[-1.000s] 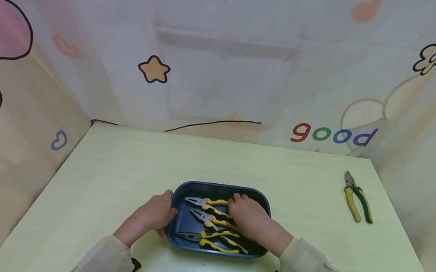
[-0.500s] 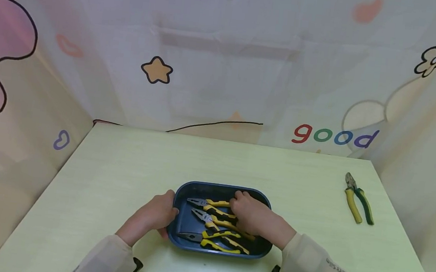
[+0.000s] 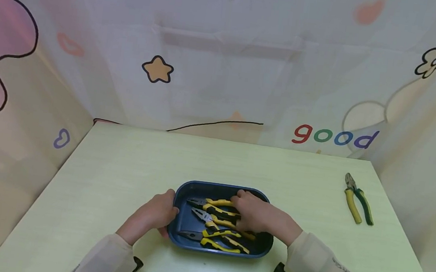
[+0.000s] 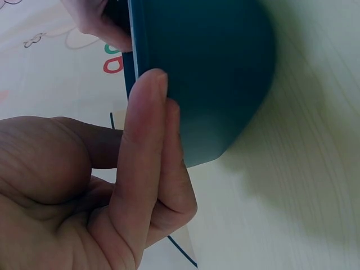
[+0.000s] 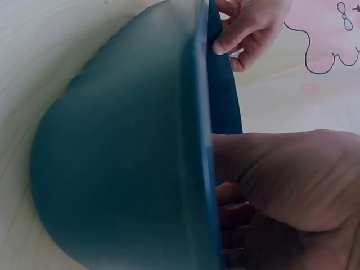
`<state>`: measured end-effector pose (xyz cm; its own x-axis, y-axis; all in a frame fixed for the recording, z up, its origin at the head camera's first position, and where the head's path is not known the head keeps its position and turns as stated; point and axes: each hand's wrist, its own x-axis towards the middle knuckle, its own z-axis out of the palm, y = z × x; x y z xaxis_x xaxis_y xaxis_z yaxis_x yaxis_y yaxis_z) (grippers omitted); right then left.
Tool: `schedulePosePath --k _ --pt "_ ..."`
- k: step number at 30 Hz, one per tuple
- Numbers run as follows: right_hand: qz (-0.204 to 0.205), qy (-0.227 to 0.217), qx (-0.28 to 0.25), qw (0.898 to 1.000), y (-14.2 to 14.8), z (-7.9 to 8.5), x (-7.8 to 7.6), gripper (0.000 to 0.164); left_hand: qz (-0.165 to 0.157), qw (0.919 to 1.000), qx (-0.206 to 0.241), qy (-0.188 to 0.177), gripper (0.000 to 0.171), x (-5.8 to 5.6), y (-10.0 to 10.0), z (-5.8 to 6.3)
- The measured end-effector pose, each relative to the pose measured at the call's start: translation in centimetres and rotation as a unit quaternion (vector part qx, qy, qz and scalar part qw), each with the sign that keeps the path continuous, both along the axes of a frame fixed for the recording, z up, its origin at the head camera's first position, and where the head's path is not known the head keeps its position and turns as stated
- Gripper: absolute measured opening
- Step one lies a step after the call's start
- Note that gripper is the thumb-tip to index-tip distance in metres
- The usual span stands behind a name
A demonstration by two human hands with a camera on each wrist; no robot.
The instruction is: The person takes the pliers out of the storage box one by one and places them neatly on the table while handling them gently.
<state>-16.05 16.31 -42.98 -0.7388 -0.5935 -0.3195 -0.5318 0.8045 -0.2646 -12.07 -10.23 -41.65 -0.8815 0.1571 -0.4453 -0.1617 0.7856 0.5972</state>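
A dark blue tray (image 3: 213, 251) holds several pliers with yellow-and-black handles. My left hand (image 3: 154, 212) pinches the tray's left rim, thumb inside and fingers outside; the left wrist view shows its fingers (image 4: 143, 135) against the outer wall. My right hand (image 3: 253, 212) reaches over the right rim and grips the handles of the uppermost pliers (image 3: 214, 205); its fingertips are largely hidden. Below those lie combination pliers (image 3: 208, 219), then long-nose pliers (image 3: 194, 236) nearest the front. In the right wrist view the tray wall (image 5: 124, 157) covers most of the right fingers.
Separate pliers (image 3: 356, 199) with one yellow and one green handle lie at the table's right side. The pale table (image 3: 131, 153) is bordered by a printed curtain (image 3: 226, 65) at the back and both sides.
The tray has shifted very slightly right. My right hand has moved a little right, and the uppermost pliers' jaws look darker and slightly turned. My left hand keeps its hold on the rim.
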Motion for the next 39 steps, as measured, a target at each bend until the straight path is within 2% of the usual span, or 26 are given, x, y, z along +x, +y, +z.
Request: schedulePosePath --k 6,16,25,30,39 --pt "-0.007 -0.001 0.002 1.000 -0.2 0.4 -0.2 0.054 -0.003 1.0000 -0.001 0.001 0.034 0.0 0.0 0.1" --pt "-0.005 -0.014 0.002 1.000 -0.6 1.8 -0.2 0.058 0.004 0.9999 -0.003 -0.010 0.035 -0.1 0.0 -0.2" --pt "-0.008 -0.045 -0.006 0.999 -0.7 2.3 -0.2 0.064 0.003 0.9999 -0.010 -0.011 0.036 -0.2 0.1 -0.3" --pt "0.006 -0.031 -0.007 0.999 -0.6 2.2 -0.4 0.061 0.003 0.9999 -0.009 -0.010 0.036 -0.2 0.1 -0.2" --pt "0.028 0.029 -0.006 0.999 -1.1 2.0 -0.4 0.038 -0.006 0.9999 -0.012 0.010 0.029 0.0 0.1 0.0"
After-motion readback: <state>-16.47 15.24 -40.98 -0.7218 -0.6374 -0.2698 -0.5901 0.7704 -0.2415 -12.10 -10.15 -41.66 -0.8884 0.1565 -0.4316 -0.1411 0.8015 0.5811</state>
